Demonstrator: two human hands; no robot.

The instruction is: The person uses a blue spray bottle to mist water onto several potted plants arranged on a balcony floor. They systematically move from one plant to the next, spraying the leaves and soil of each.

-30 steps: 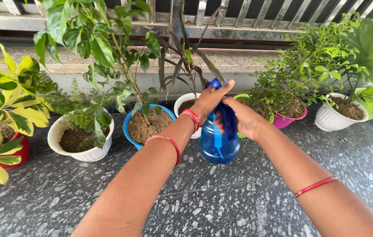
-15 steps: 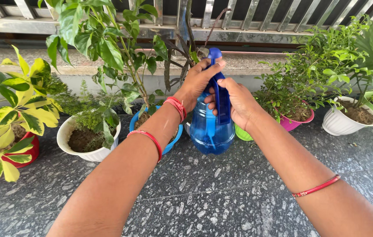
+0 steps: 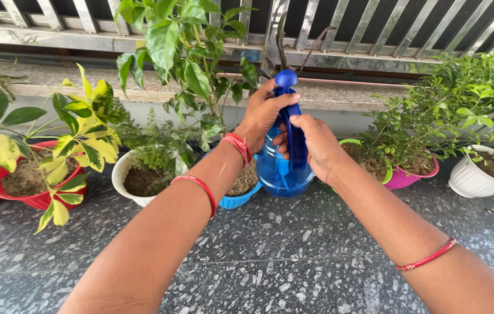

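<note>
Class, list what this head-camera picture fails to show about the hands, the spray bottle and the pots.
- Spray bottle: nozzle and trigger hidden by left hand and right hand.
- Blue pot: mostly hidden behind the left forearm.
- White pot: cut off by the right edge.
- Red pot: rim partly hidden by yellow-green leaves.

the blue spray bottle [image 3: 284, 166] sits higher and further left in view than a second ago, now raised in front of the tall leafy plant [image 3: 186, 64] above the blue pot [image 3: 236, 199] rather than over the floor to its right. the left hand [image 3: 263, 113] has climbed to the top, its fingers wrapped near the round pump knob. the right hand [image 3: 312, 145] has shifted onto the dark blue handle from the side. both forearms reach further forward, and the row of pots looks nearer.
</note>
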